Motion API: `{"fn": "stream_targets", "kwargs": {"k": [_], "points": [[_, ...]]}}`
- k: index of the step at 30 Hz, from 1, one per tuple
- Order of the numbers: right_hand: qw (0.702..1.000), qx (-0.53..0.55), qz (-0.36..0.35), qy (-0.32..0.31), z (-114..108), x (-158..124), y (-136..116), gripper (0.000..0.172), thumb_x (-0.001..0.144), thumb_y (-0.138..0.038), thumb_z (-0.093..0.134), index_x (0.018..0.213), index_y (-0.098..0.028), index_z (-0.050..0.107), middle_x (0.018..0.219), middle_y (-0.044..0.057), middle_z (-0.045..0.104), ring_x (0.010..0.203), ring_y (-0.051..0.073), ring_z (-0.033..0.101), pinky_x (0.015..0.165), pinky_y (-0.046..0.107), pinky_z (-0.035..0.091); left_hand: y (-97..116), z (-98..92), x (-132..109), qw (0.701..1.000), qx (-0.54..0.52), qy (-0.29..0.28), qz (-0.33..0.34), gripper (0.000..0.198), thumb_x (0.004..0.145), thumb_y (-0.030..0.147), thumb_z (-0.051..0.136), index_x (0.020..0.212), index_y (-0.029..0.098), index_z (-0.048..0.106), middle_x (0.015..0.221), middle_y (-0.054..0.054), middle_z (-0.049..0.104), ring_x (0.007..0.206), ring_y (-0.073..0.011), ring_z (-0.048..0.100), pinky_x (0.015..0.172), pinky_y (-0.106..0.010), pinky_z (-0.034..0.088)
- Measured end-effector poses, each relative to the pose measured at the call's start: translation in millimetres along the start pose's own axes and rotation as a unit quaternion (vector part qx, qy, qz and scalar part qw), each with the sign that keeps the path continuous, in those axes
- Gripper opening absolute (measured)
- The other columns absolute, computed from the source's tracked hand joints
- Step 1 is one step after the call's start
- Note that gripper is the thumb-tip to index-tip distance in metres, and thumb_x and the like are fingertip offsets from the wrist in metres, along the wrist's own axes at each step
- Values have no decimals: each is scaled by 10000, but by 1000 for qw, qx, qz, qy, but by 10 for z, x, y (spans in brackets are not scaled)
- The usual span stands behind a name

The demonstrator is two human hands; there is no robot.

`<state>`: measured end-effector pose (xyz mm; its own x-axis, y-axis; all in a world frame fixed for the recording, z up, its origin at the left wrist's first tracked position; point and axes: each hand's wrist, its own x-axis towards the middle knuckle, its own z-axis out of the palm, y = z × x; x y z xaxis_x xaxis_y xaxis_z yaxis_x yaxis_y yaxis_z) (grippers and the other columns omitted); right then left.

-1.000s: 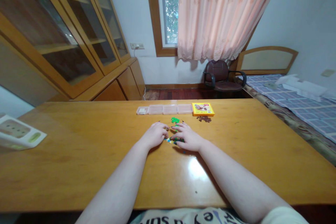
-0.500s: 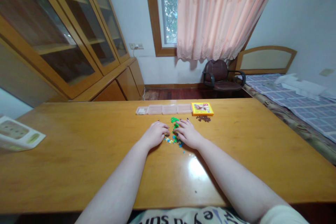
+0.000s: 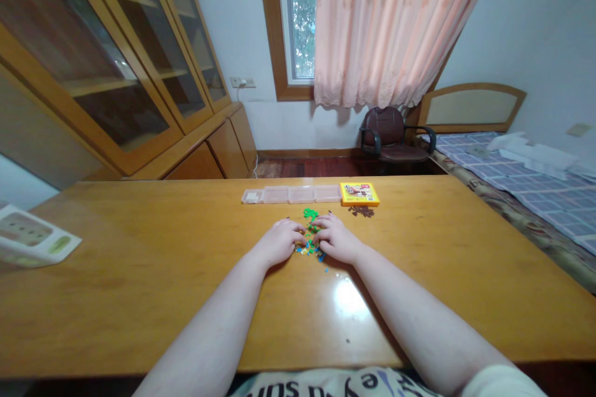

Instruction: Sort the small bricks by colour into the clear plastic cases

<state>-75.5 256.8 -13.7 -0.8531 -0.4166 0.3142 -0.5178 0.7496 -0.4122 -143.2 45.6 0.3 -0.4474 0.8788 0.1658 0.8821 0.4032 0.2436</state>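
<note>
Both hands had drawn closer since a second ago, left hand (image 3: 279, 242) and right hand (image 3: 336, 239) nearly meeting over the mixed small pieces (image 3: 311, 250) on the table (image 3: 139, 248). Palms were down and fingers loosely curled; whether any pinched a piece, I couldn't tell. A green heap (image 3: 309, 213) and a brown heap (image 3: 362, 211) already lay apart, and the clear tray (image 3: 291, 194) looked mostly unfilled.

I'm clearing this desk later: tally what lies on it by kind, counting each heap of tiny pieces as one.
Clear compartment tray: 1
Yellow box: 1
White carton at the left edge: 1
Heaps of pieces: 2 (brown heap; coloured heap between left hand and right hand)
Total: 5
</note>
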Motion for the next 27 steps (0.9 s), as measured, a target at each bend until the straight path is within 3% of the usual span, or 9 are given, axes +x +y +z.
{"fn": "stream_targets", "kwargs": {"k": [7,11,17,21,27], "points": [[995,-50,81,10,54,6,38,252,799,-165,524,942,-235,719,1279,91,539,1242,288,372,1054,556,199,4,-36,-2,999,15,3,-38,277,789,93,557,818,295,744,1073,-15,670,1008,-205,572,941,-394,401],[999,-12,34,13,6,-1,9,280,769,-141,530,950,-248,714,1262,76,556,1230,262,394,1060,534,213,-17,-38,-3,998,28,11,-50,258,783,99,559,781,281,743,1057,-22,672,1002,-207,574,952,-408,395],[998,49,-47,-15,-7,-21,11,222,687,-140,579,797,-255,734,1192,33,605,1217,251,418,1068,476,241,-25,-50,-16,996,44,25,-69,245,776,104,552,738,264,733,1053,-22,672,987,-213,573,946,-413,399],[997,55,-46,-34,26,-17,18,239,679,-158,581,829,-259,738,1210,28,601,1218,261,419,1058,475,262,5,-80,-5,995,55,27,-78,222,771,92,545,705,227,708,1007,-29,681,945,-214,579,892,-388,427],[1000,7,14,-22,33,3,12,294,758,-149,532,957,-253,720,1259,55,572,1235,268,394,1065,523,205,40,-103,8,996,50,33,-72,241,773,67,513,777,216,702,973,-32,686,931,-199,580,886,-357,430]]}}
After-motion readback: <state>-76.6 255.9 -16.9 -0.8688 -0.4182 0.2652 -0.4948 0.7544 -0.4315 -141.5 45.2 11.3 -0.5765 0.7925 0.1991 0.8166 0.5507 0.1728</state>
